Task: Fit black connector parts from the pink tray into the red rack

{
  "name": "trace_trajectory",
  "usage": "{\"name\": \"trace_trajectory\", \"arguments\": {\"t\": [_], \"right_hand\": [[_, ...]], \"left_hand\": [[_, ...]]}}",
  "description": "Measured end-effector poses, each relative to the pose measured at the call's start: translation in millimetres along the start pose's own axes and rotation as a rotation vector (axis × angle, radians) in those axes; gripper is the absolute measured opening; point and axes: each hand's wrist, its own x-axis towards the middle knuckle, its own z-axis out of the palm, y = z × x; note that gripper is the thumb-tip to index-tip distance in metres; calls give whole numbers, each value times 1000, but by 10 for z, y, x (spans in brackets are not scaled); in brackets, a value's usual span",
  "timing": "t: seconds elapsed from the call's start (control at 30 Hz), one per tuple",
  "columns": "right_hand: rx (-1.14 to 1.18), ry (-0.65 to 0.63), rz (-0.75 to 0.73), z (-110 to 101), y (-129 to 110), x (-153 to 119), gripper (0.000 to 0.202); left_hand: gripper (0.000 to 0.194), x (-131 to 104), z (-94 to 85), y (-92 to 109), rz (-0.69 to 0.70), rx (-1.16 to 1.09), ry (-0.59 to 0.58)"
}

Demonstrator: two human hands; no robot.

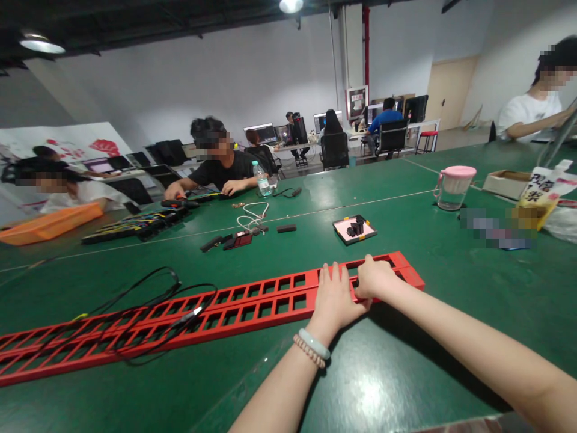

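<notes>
A long red slotted frame point(265, 319) with two rows of rectangular openings lies across the green table. My left hand point(336, 294), wearing a bangle and a beaded bracelet at the wrist, rests flat on it near the right end with fingers outstretched. Just right of it, my right hand point(375, 278) is closed, its fingertips pointing down at the frame's end section; whatever they hold is hidden. A thin black cable point(169, 288) with a silver connector point(192, 314) loops over the frame's left half. Beyond the frame sits a small tray point(367, 231) with black parts point(355, 227).
The green table point(406, 385) carries dark pieces point(238, 240), a white cord point(252, 216), a water bottle point(260, 179), a pink-lidded cup point(454, 189) and a pouch point(541, 195). An orange tray point(51, 225) is far left. Several people sit around.
</notes>
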Motion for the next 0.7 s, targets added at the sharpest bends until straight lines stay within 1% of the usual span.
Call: {"name": "trace_trajectory", "arguments": {"t": [0.1, 0.13, 0.17, 0.23, 0.3, 0.37, 0.43, 0.5, 0.6, 0.7], "right_hand": [[-39, -14, 27, 18, -60, -49, 49], [-59, 14, 48, 24, -66, -78, 44], [-81, 69, 70, 25, -62, -106, 39], [-118, 236, 92, -2, -23, -124, 32], [-106, 381, 63, -80, 50, -35, 32], [-33, 401, 15, -195, 136, 195, 40], [25, 437, -46, -301, 215, 530, 45], [67, 459, -106, -353, 275, 889, 46], [89, 448, -147, -300, 334, 1303, 48], [122, 515, -174, -159, 393, 1517, 51]], "left_hand": [[88, -5, -18, 4, 6, -11, 0], [88, -8, -26, 7, 10, -12, 3], [88, -12, -35, 10, 12, -11, 6], [89, -19, -53, 17, 8, -11, 5], [92, -20, -70, 26, -1, -8, -5], [93, -18, -86, 34, -12, -1, -15], [94, -16, -100, 40, -18, 4, -20], [95, -17, -109, 40, -22, 3, -30], [95, -30, -106, 34, -21, 4, -42], [96, -43, -93, 26, -18, 9, -35]]}}
